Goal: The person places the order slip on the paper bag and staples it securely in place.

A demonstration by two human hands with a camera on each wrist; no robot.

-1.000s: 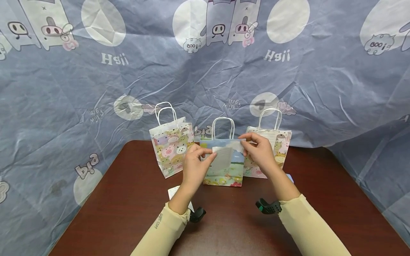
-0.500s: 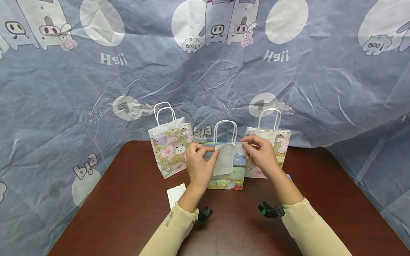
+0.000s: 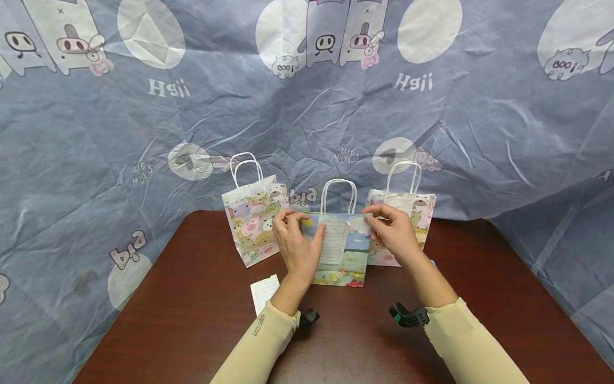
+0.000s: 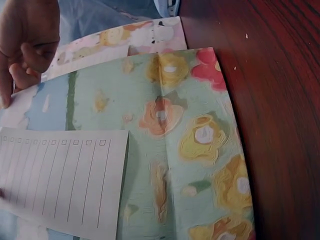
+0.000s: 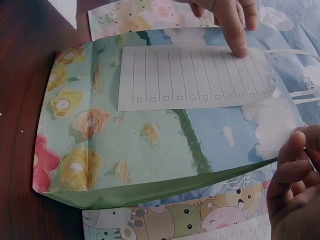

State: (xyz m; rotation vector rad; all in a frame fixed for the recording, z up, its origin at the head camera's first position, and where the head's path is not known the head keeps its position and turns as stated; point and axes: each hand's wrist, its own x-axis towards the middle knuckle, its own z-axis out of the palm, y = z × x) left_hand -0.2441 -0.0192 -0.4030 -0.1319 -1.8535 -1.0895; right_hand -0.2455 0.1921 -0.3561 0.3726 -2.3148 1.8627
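A paper gift bag (image 3: 356, 260) with a painted flower meadow and white handles stands in the middle of the table. A lined checklist sheet (image 3: 332, 242) with a ragged top edge lies against its front. My left hand (image 3: 297, 248) is at the bag's left side, its thumb pressing on the sheet's upper part, the other fingers apart from the sheet. At the upper right corner, my right hand (image 3: 395, 229) pinches the bag's edge between thumb and fingers. The right wrist view shows the checklist sheet (image 5: 190, 77) lying flat on the bag.
Two animal-print paper bags stand behind, one at the left (image 3: 256, 224) and one at the right (image 3: 424, 218), the right one bearing a lined sheet. Another lined sheet (image 3: 264, 290) lies on the dark red table (image 3: 192, 298) by my left forearm. A printed cloth (image 3: 288, 122) hangs behind.
The sheet, earlier pinched in my left hand and lifted before the bag, now lies against the bag's front. My left fingers have spread off it. My right hand stays at the bag's corner.
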